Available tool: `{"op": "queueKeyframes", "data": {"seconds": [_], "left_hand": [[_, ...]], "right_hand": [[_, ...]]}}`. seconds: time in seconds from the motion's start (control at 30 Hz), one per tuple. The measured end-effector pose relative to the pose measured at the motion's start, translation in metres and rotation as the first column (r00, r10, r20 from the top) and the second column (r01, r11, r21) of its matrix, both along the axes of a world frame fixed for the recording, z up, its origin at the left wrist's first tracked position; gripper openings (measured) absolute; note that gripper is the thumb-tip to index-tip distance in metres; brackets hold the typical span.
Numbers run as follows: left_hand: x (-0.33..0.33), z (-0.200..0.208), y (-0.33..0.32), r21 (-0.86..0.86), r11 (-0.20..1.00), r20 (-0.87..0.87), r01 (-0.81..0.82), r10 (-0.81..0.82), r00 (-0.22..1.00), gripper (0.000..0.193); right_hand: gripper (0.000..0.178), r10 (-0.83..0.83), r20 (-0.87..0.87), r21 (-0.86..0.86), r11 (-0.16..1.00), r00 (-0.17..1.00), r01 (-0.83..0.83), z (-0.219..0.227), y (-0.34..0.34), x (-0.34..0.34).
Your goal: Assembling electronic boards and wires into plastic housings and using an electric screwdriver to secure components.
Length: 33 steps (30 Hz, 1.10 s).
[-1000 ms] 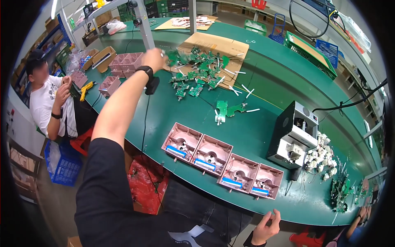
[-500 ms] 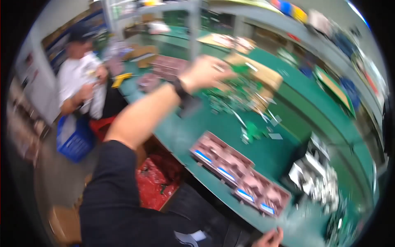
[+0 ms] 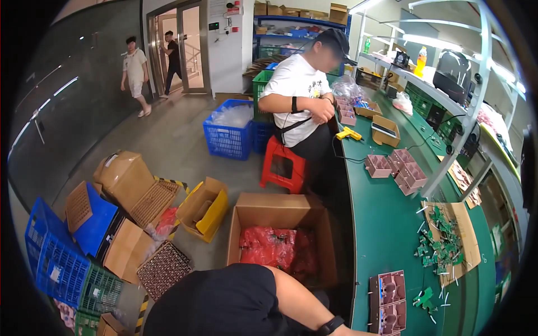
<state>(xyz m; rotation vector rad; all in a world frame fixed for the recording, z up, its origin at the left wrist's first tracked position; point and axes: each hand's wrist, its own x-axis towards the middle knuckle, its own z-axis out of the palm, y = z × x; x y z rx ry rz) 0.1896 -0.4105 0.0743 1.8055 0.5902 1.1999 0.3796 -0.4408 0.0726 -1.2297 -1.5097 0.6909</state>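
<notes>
My left forearm, with a black watch (image 3: 330, 325) on the wrist, stretches along the lower edge of the picture. Only a sliver of my left hand (image 3: 350, 332) shows there, its fingers cut off from sight. Closest to it are two dusty-pink plastic housings (image 3: 399, 309) in a row at the table's near edge. To their right lies a small green circuit board (image 3: 426, 299) with white strips. My right hand is out of the picture.
A heap of green circuit boards (image 3: 443, 241) lies on cardboard on the green table (image 3: 372, 224). Beyond are more pink housings (image 3: 406, 168) and a yellow glue gun (image 3: 348, 134). A co-worker (image 3: 297, 95) sits by a red stool (image 3: 282, 165). An open carton (image 3: 280, 210) holds red bags.
The view has swung left toward the floor and the co-worker. My left hand has left the circuit-board heap and is now at the lower edge; my right hand has gone out of view.
</notes>
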Motion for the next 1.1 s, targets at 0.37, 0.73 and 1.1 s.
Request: {"op": "queueKeyframes", "data": {"seconds": [0.37,0.73,1.1], "left_hand": [[0.021,-0.005,-0.019,-0.131,0.991,0.213,0.029,-0.001,0.977,0.018],[0.06,-0.022,-0.026,-0.028,0.987,0.035,0.159,-0.158,0.987,0.02],[0.024,0.002,0.039,-0.187,0.982,-0.13,-0.012,-0.013,0.991,0.026]], "right_hand": [[0.028,-0.11,-0.239,-0.103,0.991,0.965,0.088,0.0,-0.051,0.003],[0.024,-0.226,0.048,-0.023,0.974,0.973,0.228,-0.009,-0.089,0.055],[0.049,-0.268,-0.118,0.495,0.819,0.956,0.291,0.024,-0.072,0.063]]}}
